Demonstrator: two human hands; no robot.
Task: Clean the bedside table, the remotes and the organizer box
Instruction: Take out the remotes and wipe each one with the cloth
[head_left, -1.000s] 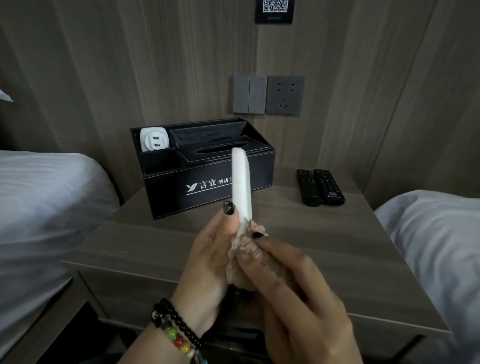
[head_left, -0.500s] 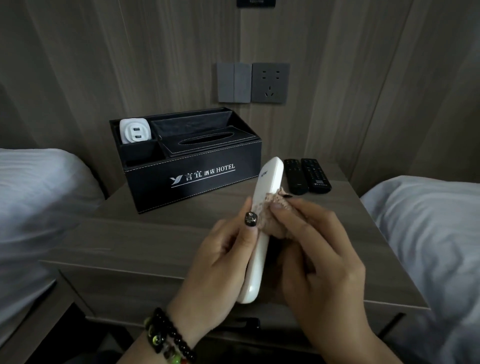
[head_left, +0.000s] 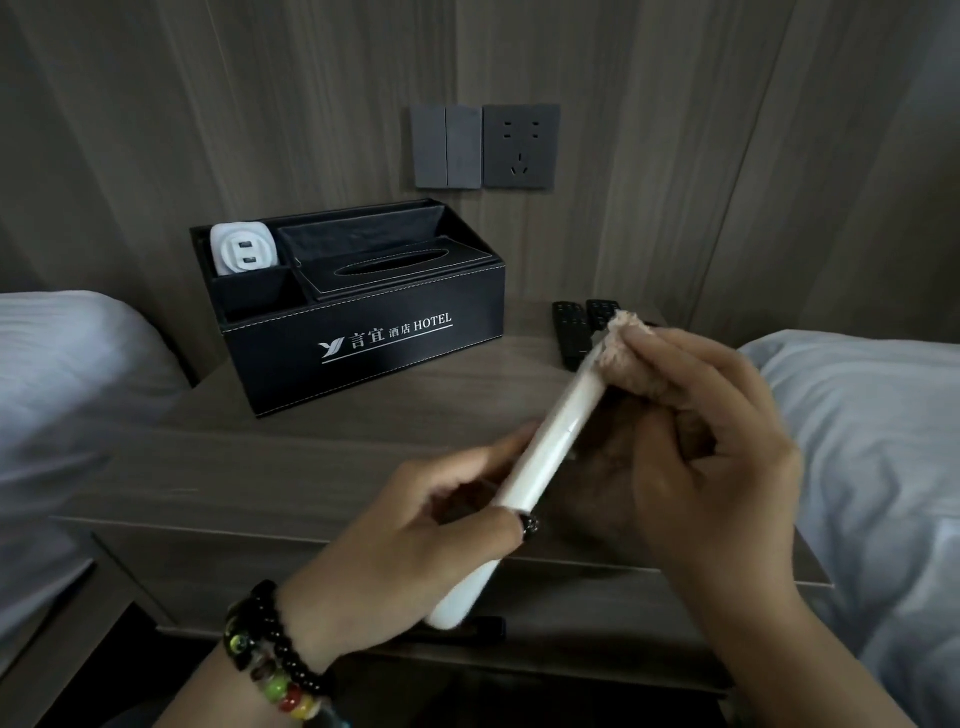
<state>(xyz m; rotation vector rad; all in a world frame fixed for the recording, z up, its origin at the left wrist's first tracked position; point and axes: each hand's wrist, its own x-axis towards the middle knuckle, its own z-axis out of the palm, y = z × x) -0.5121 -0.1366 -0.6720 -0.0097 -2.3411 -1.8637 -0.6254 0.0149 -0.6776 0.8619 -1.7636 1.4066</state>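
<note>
Between two beds, bedside table (head_left: 291, 467) has bare top in front of the organizer box (head_left: 363, 338). Left hand (head_left: 415, 551) grips the white remote (head_left: 540, 467) above that front edge; right hand (head_left: 711, 447) pinches a cloth (head_left: 628, 353) on its far tip. Box's back-left compartment holds a white charger (head_left: 241, 252); two black remotes (head_left: 576, 332) lie right of it.

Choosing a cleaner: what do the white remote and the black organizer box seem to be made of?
White remote: probably smooth plastic, going by its even, slightly glossy shell. Black organizer box: likely matte faux leather, given the pale stitching along its edges and faint grain; real leather cannot be excluded.
</note>
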